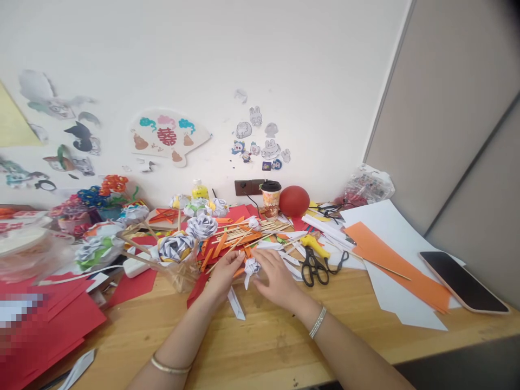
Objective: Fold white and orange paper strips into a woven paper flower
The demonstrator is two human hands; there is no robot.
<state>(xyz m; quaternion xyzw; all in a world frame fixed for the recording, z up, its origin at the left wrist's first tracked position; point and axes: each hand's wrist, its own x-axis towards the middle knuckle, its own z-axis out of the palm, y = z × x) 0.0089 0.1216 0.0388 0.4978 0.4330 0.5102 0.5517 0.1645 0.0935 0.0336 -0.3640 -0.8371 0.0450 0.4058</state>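
Observation:
A small white folded-paper flower (252,266) hangs between my hands above the near part of the pile, a pointed paper end hanging from it. My right hand (278,279) curls around the flower's right side, its fingers behind and thumb in front. Beside it on the left, my left hand (225,275) is closed in a pinch; what lies between its fingertips is too small to make out. Under the hands, a folded white paper strip (236,304) rests on the wooden table (252,352). Thin wooden sticks (233,234) and orange paper strips (219,246) lie just beyond.
Larger paper flowers (176,246) stand in a clear cup at left. Black scissors (314,268), a yellow-handled tool (314,245), a red balloon (294,201) and a lidded paper cup (271,199) are to the right. A phone (463,281) lies far right, red paper (60,325) at left.

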